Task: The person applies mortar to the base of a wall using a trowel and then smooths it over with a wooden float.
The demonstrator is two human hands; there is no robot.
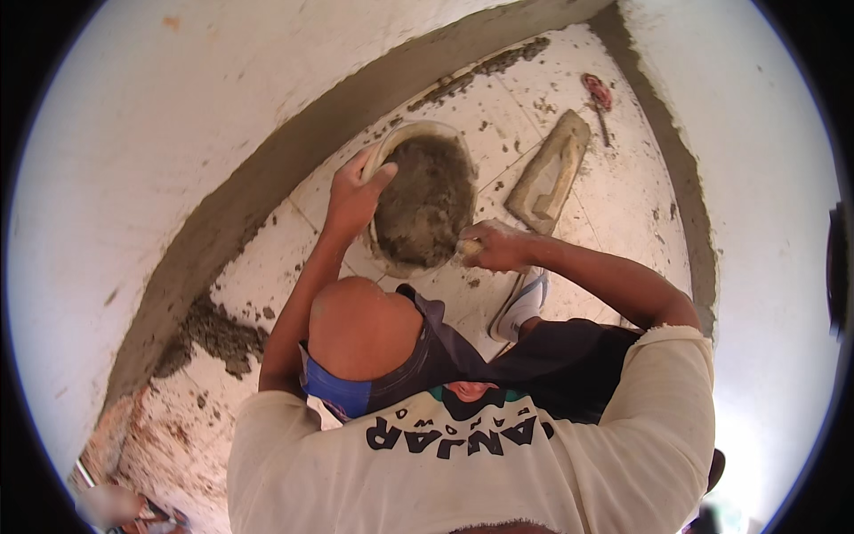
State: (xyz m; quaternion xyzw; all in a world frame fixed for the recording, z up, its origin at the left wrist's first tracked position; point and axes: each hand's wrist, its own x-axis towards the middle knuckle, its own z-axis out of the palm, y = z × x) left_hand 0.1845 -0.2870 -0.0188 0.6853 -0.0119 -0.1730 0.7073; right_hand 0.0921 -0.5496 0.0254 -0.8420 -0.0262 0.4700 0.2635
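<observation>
at 12 o'clock, the bucket (427,127) has a dull, smeared rim around wet mortar (425,200) with a lumpy, mostly matt surface. at 2 o'clock, the plastering float (551,173) looks wooden, its matt face crusted and rough. the floor tiles (498,138) at 1 o'clock look smooth under gritty crumbs; the mortar heap (227,338) at 8 o'clock is coarse and clotted. at 10 o'clock, the wall (178,116) is matt, mostly smooth, above a rougher render band (267,156). the shirt (463,485) at 6 o'clock is matt cloth.

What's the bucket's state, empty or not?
Not empty: damp grey mix covers the inside of the bucket. Its depth, I cannot tell.
</observation>
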